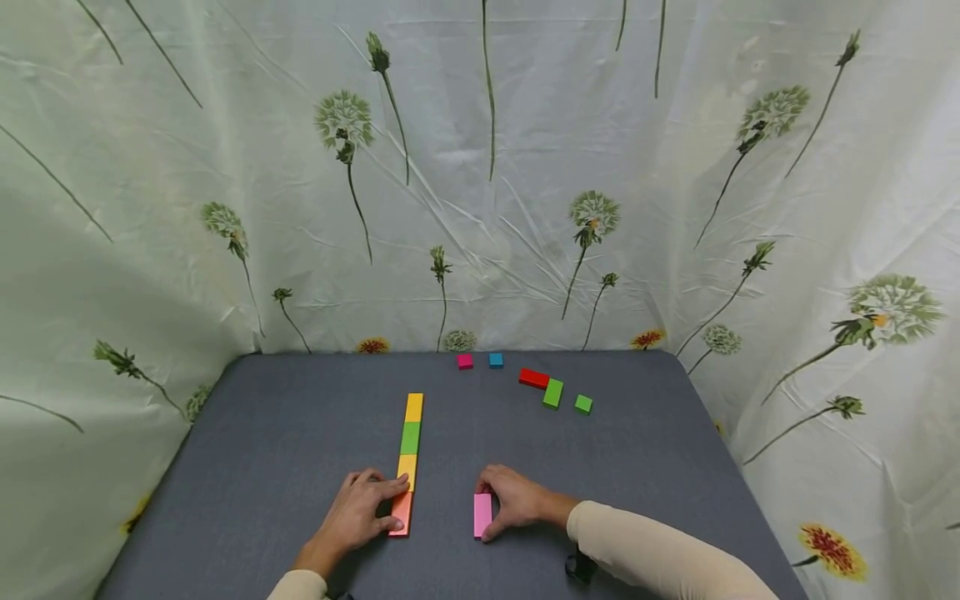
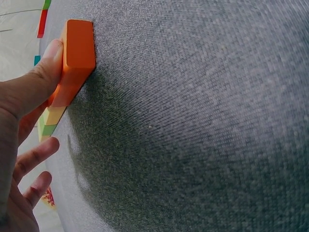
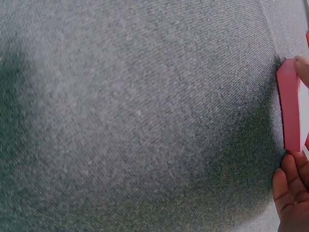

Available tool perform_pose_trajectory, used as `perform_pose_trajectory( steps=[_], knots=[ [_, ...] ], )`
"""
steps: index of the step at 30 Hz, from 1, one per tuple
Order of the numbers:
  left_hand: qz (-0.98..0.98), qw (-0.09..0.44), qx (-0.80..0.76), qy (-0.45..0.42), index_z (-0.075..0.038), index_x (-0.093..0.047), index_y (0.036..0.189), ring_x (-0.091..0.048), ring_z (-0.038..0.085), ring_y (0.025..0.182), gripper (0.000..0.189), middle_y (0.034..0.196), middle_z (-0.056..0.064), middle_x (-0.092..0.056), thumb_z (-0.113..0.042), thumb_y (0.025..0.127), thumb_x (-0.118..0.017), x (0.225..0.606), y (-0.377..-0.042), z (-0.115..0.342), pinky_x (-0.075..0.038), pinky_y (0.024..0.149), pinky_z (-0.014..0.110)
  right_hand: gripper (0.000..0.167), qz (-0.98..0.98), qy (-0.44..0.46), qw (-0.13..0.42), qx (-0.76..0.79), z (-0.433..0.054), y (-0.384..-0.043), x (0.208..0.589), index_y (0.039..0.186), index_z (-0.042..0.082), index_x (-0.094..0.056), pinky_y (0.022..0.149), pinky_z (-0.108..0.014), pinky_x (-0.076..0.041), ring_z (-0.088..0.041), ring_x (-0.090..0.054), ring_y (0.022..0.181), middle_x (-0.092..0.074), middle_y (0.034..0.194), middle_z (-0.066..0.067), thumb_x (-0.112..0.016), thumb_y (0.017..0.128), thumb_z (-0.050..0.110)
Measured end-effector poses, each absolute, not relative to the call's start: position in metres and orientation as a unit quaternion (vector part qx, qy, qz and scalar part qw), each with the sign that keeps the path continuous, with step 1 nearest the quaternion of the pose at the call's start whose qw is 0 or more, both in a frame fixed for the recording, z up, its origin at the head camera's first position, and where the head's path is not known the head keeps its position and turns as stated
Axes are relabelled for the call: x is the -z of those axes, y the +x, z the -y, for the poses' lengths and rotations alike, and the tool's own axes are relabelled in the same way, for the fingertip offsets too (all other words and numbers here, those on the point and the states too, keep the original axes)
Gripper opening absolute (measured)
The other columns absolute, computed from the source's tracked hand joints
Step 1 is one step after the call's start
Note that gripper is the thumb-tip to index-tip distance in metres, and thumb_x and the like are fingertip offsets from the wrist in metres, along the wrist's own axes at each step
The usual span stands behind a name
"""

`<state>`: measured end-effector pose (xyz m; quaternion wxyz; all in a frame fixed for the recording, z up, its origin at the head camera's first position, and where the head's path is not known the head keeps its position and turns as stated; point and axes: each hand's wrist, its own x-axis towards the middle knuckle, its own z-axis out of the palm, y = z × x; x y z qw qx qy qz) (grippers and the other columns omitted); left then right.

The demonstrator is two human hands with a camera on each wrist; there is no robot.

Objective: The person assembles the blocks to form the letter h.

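In the head view, a row of blocks runs away from me: an orange block (image 1: 402,512) nearest, then a yellow block (image 1: 408,468), a green block (image 1: 410,438) and another yellow block (image 1: 414,407), end to end. My left hand (image 1: 360,511) rests at the left of the row; its thumb touches the orange block and its index fingertip lies near the orange-yellow joint. The left wrist view shows the thumb (image 2: 48,67) pressed on the orange block, the other fingers spread. To the right, my right hand (image 1: 513,500) pinches a pink block (image 1: 482,518) lengthwise, thumb at the near end, fingers at the far end.
Toward the back lie a pink-red cube (image 1: 465,361), a blue cube (image 1: 496,360), a red block (image 1: 534,378), a green block (image 1: 552,393) touching it, and a small green cube (image 1: 583,404). A flower-printed curtain (image 1: 510,233) surrounds the dark table (image 1: 300,417).
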<state>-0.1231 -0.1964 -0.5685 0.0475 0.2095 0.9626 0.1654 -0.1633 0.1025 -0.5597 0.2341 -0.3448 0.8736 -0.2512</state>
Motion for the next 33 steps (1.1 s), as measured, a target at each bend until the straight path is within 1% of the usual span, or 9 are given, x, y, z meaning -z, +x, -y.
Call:
perform_pose_trajectory(
  steps=[12,18,21,26,29,33],
  knots=[
    [-0.964,0.053,-0.162,0.206,-0.016,-0.067,0.124,-0.052,0.017,0.098,0.061,0.127,-0.002,-0.064,-0.035,0.068,-0.083,0.568,-0.123,0.195,-0.037,0.09,0.047,0.052,-0.872,-0.344,0.232,0.259,-0.104,-0.163,0.563,0.106,0.018,-0.057,0.082,-0.02,-0.041,-0.001,-0.044,0.09,-0.048,0.095,0.015,-0.087,0.068,0.037],
    [-0.964,0.047,-0.159,0.207,-0.016,-0.067,0.124,-0.052,0.017,0.098,0.061,0.126,-0.002,-0.065,-0.035,0.068,-0.083,0.567,-0.122,0.195,-0.037,0.089,0.046,0.06,-0.86,-0.339,0.243,0.294,-0.108,-0.165,0.559,0.115,0.014,-0.058,0.085,-0.022,-0.043,-0.001,-0.047,0.094,-0.051,0.101,0.012,-0.087,0.068,0.035],
    [-0.965,0.043,-0.16,0.205,-0.016,-0.067,0.124,-0.052,0.017,0.098,0.062,0.125,-0.002,-0.065,-0.036,0.067,-0.083,0.567,-0.122,0.195,-0.037,0.089,0.046,0.063,-0.856,-0.324,0.245,0.32,-0.113,-0.171,0.556,0.119,0.012,-0.057,0.089,-0.024,-0.044,-0.004,-0.049,0.099,-0.053,0.106,0.009,-0.087,0.069,0.036],
    [-0.965,0.045,-0.163,0.203,-0.017,-0.067,0.124,-0.051,0.017,0.098,0.062,0.125,-0.003,-0.065,-0.036,0.067,-0.083,0.567,-0.122,0.195,-0.037,0.089,0.046,0.064,-0.872,-0.29,0.196,0.343,-0.132,-0.195,0.556,0.122,0.009,-0.058,0.092,-0.032,-0.045,-0.014,-0.052,0.103,-0.055,0.111,0.002,-0.085,0.071,0.036],
    [-0.965,0.05,-0.163,0.197,-0.017,-0.067,0.124,-0.051,0.016,0.098,0.061,0.124,-0.004,-0.065,-0.036,0.068,-0.083,0.566,-0.122,0.195,-0.037,0.088,0.045,0.064,-0.883,-0.262,0.153,0.358,-0.148,-0.214,0.558,0.122,0.005,-0.058,0.093,-0.039,-0.046,-0.02,-0.054,0.104,-0.057,0.112,-0.003,-0.086,0.071,0.03],
    [-0.966,0.06,-0.164,0.19,-0.018,-0.067,0.124,-0.051,0.017,0.098,0.061,0.124,-0.005,-0.065,-0.036,0.068,-0.084,0.565,-0.122,0.194,-0.037,0.086,0.044,0.064,-0.897,-0.199,0.109,0.379,-0.167,-0.237,0.558,0.122,0.0,-0.058,0.095,-0.045,-0.045,-0.027,-0.055,0.107,-0.059,0.115,-0.011,-0.087,0.07,0.022]
  ],
)
